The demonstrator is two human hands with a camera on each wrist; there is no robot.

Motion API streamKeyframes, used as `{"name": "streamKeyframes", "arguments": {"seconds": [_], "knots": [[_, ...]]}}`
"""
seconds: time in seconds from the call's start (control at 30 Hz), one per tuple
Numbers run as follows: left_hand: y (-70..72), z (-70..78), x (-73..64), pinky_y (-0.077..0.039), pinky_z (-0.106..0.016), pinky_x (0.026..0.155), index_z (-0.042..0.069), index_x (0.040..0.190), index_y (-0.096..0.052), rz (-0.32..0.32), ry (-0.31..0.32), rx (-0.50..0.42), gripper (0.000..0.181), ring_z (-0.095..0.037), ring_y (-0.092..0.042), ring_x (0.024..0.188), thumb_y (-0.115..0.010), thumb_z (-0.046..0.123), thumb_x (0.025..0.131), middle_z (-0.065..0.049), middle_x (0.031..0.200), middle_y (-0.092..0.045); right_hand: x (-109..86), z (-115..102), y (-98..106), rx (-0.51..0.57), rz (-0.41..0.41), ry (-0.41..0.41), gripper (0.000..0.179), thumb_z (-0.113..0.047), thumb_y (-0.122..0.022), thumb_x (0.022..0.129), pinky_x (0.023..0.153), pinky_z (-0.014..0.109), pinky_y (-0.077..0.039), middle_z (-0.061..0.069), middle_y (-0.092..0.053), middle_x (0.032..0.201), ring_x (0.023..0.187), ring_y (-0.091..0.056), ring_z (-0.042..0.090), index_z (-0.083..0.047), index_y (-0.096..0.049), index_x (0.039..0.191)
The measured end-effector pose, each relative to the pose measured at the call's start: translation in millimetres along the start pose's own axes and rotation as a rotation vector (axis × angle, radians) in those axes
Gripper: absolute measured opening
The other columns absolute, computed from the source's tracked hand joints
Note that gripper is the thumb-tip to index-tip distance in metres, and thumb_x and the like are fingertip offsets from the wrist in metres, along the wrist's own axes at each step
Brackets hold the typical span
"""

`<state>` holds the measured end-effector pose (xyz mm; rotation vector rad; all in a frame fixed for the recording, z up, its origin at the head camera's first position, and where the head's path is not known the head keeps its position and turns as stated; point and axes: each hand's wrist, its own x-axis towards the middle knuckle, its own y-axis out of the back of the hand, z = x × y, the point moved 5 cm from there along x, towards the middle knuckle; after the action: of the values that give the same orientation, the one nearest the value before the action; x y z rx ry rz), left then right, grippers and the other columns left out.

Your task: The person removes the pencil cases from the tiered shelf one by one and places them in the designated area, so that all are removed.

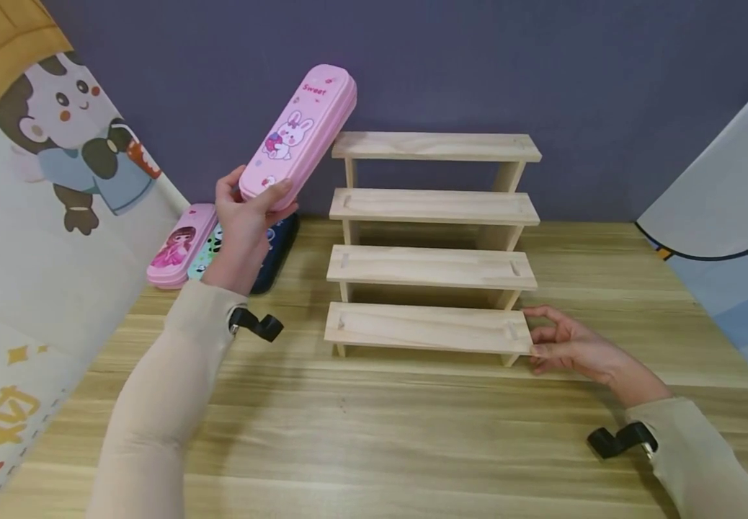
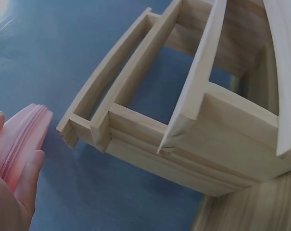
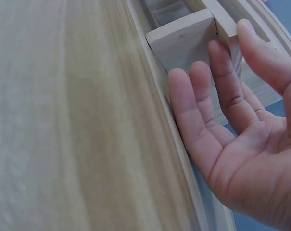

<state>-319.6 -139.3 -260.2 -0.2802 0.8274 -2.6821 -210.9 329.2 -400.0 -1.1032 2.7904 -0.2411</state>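
My left hand (image 1: 247,223) holds a pink pencil case (image 1: 299,137) by its lower end, raised and tilted to the left of the stand's top step. Its lid bears a white rabbit and the word "Sweet"; a zipper runs along the side of the pink case (image 2: 22,139) in the left wrist view. A four-step wooden display stand (image 1: 432,263) rises on the table. At the right end of its lowest step, my right hand (image 1: 578,349) grips the board, thumb at the front corner and index finger toward the back. The right wrist view has the thumb (image 3: 253,48) against the board's edge.
Behind my left wrist, a pink pencil case with a doll picture (image 1: 179,249), a green panda one (image 1: 204,256) and a dark blue one (image 1: 277,252) lie side by side on the wood-grain table (image 1: 374,432). A dark wall (image 1: 575,86) stands behind, with cartoon-printed panels at both sides.
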Motion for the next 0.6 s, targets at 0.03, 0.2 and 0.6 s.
{"name": "streamKeyframes", "arguments": {"seconds": [0.03,0.2,0.6], "knots": [[2.0,-0.8,-0.1,-0.064,-0.036,0.063,0.012,0.129,-0.043,0.007,0.002,0.002,0.071,-0.024,-0.066,0.088,-0.082,-0.011,0.074,-0.01,0.122,-0.043,-0.1,0,0,-0.002,0.002,0.0,0.056,0.011,-0.05,0.099,0.078,0.038,-0.063,0.007,-0.068,0.11,0.091,-0.069,0.019,-0.028,-0.044,0.138],[11.7,-5.3,-1.7,-0.064,-0.035,0.064,0.011,0.13,-0.039,0.036,-0.022,-0.013,0.071,-0.023,-0.067,0.082,-0.079,-0.013,0.076,-0.011,0.123,-0.042,0.4,1,0,0.0,-0.001,0.003,0.056,0.011,-0.05,0.098,0.078,0.038,-0.063,0.007,-0.068,0.111,0.092,-0.069,0.019,-0.027,-0.044,0.138],[27.6,-25.2,-7.9,-0.064,-0.037,0.065,0.011,0.13,-0.037,0.071,-0.027,-0.083,0.073,-0.026,-0.066,0.079,-0.077,-0.018,0.075,-0.013,0.121,-0.04,0.7,2,2,0.003,-0.012,0.016,0.056,0.012,-0.049,0.098,0.078,0.039,-0.063,0.007,-0.068,0.111,0.092,-0.069,0.02,-0.027,-0.044,0.138]]}}
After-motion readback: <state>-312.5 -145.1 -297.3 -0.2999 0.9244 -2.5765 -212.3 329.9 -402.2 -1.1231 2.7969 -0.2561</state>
